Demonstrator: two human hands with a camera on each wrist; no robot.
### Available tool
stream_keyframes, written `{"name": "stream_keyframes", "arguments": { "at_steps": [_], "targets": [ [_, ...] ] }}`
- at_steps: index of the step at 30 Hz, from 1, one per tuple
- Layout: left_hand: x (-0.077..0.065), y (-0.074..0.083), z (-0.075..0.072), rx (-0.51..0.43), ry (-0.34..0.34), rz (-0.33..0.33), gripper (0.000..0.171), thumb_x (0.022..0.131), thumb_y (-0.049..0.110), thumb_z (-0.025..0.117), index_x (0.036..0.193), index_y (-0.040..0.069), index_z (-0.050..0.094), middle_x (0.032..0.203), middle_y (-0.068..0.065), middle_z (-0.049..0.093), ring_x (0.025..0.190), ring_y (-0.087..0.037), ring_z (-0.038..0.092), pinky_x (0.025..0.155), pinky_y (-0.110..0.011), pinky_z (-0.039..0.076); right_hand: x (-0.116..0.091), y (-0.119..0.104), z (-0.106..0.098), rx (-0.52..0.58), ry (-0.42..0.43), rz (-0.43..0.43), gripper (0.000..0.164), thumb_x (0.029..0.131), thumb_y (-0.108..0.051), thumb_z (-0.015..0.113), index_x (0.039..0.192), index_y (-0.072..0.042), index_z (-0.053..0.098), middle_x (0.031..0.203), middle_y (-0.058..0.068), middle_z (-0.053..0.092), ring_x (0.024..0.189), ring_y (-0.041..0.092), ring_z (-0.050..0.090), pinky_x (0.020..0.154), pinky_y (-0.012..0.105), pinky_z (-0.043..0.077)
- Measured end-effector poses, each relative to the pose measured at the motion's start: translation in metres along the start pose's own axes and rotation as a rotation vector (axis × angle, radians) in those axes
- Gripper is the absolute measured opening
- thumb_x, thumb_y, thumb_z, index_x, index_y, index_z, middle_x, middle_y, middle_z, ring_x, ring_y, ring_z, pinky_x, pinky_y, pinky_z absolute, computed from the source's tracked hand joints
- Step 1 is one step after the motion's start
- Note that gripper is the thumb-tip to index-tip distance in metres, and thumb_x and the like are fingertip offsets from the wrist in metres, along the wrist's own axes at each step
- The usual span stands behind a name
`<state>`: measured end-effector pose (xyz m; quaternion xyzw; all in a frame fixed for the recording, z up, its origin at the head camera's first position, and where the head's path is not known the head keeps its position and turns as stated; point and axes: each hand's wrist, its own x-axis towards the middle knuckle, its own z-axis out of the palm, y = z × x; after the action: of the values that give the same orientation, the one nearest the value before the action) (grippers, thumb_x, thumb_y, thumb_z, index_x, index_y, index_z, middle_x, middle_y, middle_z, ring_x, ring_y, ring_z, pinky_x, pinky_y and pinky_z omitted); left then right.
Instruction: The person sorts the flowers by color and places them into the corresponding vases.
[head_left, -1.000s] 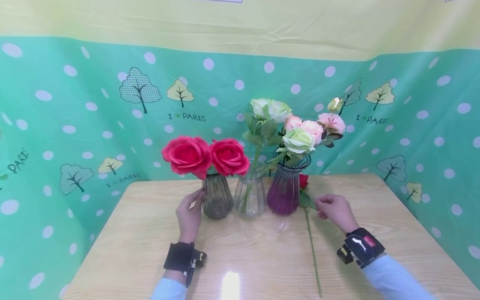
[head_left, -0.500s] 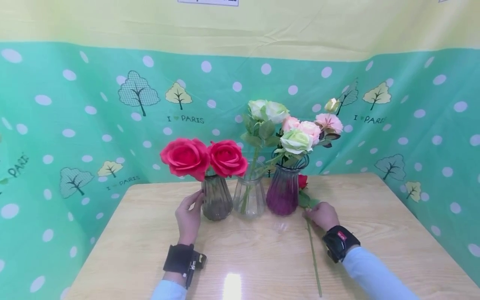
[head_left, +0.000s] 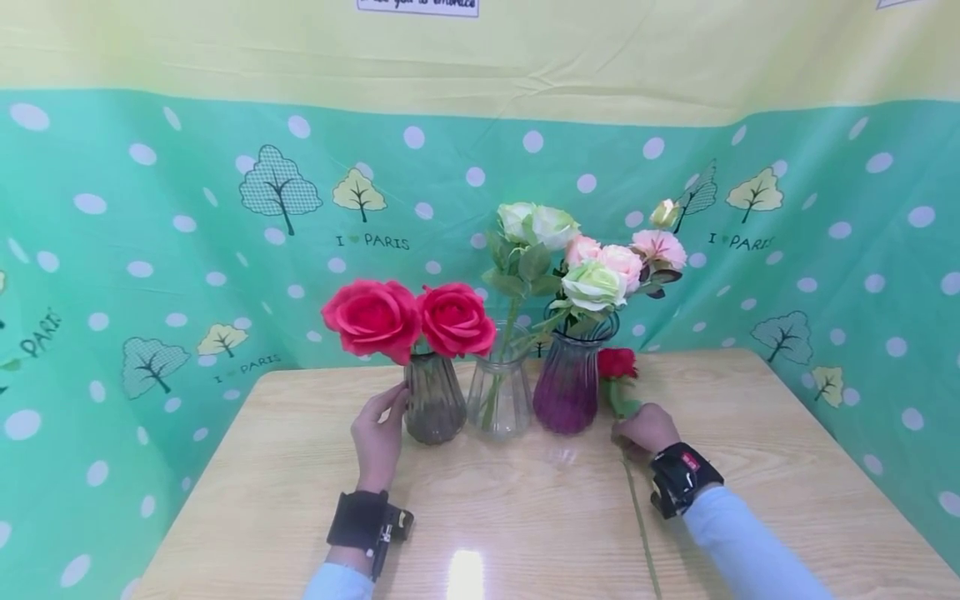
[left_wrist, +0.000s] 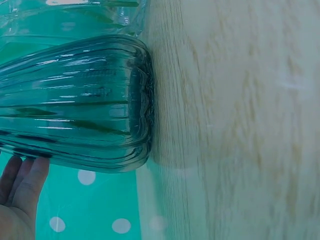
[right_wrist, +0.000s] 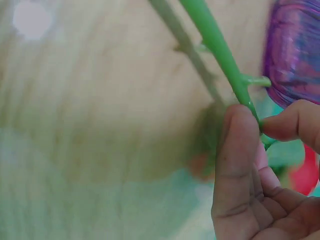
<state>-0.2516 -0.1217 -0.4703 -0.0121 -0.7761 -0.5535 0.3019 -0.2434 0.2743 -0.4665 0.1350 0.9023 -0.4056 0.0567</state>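
Note:
My right hand (head_left: 649, 428) pinches the green stem of a small red rose (head_left: 617, 363) just under its leaves. In the right wrist view, thumb and fingers (right_wrist: 239, 150) close on the thorny stem (right_wrist: 217, 45), whose shadow falls on the table. The stem's lower end runs toward the front edge. My left hand (head_left: 377, 433) touches the left side of a ribbed grey glass vase (head_left: 435, 408) with extended fingers. Two large red roses (head_left: 372, 318) stand in that vase. The left wrist view has the fingertips against the lower edge of the vase (left_wrist: 85, 100) as it appears there.
Beside the grey vase stand a clear glass vase (head_left: 501, 404) with pale green-white roses (head_left: 555, 225) and a purple vase (head_left: 564, 396) with pink and pale green flowers (head_left: 596, 285). A dotted green cloth (head_left: 420, 175) hangs behind the wooden table (head_left: 517, 517).
My right hand moved left onto the rose stem and took hold of it. The rose's bloom has shifted right, coming out further from behind the purple vase. My left hand stayed at the grey vase.

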Motion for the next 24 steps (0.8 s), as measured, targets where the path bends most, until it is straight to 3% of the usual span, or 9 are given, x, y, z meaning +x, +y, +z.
{"name": "stream_keyframes", "arguments": {
  "at_steps": [4, 7, 12, 16, 24],
  "targets": [
    [0.000, 0.001, 0.000, -0.002, -0.006, -0.008, 0.020, 0.089, 0.017, 0.064, 0.107, 0.013, 0.071, 0.105, -0.003, 0.071, 0.096, -0.016, 0.066, 0.084, -0.010, 0.048, -0.002, -0.003, -0.010, 0.110, -0.057, 0.041, 0.023, 0.082, -0.016, 0.061, 0.073, 0.006, 0.061, 0.054, 0.004, 0.061, 0.045, 0.012, 0.060, 0.049, 0.028, 0.055],
    [0.000, 0.002, 0.000, -0.005, -0.004, -0.004, 0.021, 0.089, 0.017, 0.064, 0.108, 0.012, 0.071, 0.105, -0.003, 0.071, 0.095, -0.015, 0.066, 0.084, -0.013, 0.050, -0.003, -0.003, -0.017, 0.260, -0.121, 0.090, 0.023, 0.086, -0.013, 0.059, 0.084, 0.010, 0.060, 0.057, 0.003, 0.061, 0.048, 0.010, 0.061, 0.053, 0.027, 0.057],
    [-0.001, 0.002, 0.000, -0.011, 0.003, 0.013, 0.020, 0.088, 0.015, 0.064, 0.107, 0.011, 0.071, 0.103, -0.005, 0.072, 0.093, -0.016, 0.067, 0.085, -0.028, 0.054, -0.005, 0.001, -0.024, 0.445, -0.157, 0.149, 0.029, 0.087, -0.006, 0.058, 0.104, 0.017, 0.053, 0.061, 0.002, 0.061, 0.053, 0.010, 0.062, 0.057, 0.026, 0.058],
    [-0.001, 0.002, 0.000, -0.011, 0.007, 0.023, 0.020, 0.088, 0.014, 0.065, 0.107, 0.011, 0.071, 0.103, -0.006, 0.072, 0.093, -0.016, 0.067, 0.084, -0.031, 0.055, -0.006, 0.003, -0.026, 0.521, -0.140, 0.163, 0.030, 0.088, -0.003, 0.052, 0.110, 0.017, 0.048, 0.067, 0.005, 0.061, 0.058, 0.013, 0.062, 0.060, 0.027, 0.059],
    [-0.001, 0.003, 0.000, -0.009, 0.005, 0.023, 0.020, 0.088, 0.015, 0.065, 0.107, 0.011, 0.071, 0.103, -0.005, 0.072, 0.091, -0.010, 0.067, 0.083, -0.027, 0.055, -0.011, 0.003, -0.034, 0.790, -0.017, 0.147, 0.011, 0.091, -0.006, 0.052, 0.097, 0.003, 0.053, 0.062, 0.000, 0.064, 0.057, 0.010, 0.065, 0.062, 0.026, 0.059]
  ]
}}
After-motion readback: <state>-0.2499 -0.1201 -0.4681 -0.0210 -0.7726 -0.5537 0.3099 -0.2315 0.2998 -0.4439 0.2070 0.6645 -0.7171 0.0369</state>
